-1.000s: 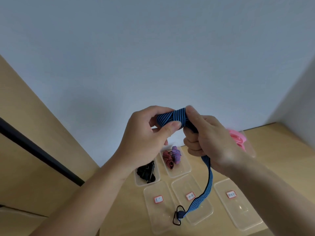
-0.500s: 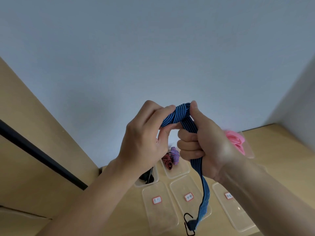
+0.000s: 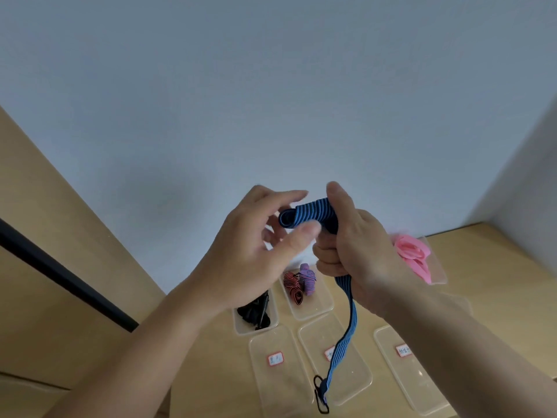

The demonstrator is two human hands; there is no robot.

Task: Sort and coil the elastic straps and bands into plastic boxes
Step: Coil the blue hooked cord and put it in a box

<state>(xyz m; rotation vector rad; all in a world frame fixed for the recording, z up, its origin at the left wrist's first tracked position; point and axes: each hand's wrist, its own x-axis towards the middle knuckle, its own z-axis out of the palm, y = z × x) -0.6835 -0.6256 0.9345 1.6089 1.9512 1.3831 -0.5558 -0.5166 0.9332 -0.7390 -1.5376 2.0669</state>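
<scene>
At frame centre the right hand (image 3: 361, 251) clamps the part-coiled blue striped elastic strap (image 3: 313, 213) while the left hand (image 3: 253, 245) sits loose-fingered beside it, so the springy coil could unwind, its tail dangling toward the bottom edge.

the labels (image 3: 275, 358) are too small to read, and the left hand (image 3: 253, 254) is blurred.

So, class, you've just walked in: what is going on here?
A person is coiling a blue striped strap. The right hand grips the rolled part, and the tail hangs from it down to a black hook. The left hand is at the roll's end; blur hides whether it pinches. Below, open boxes hold black straps, red and purple coils and pink bands.
</scene>
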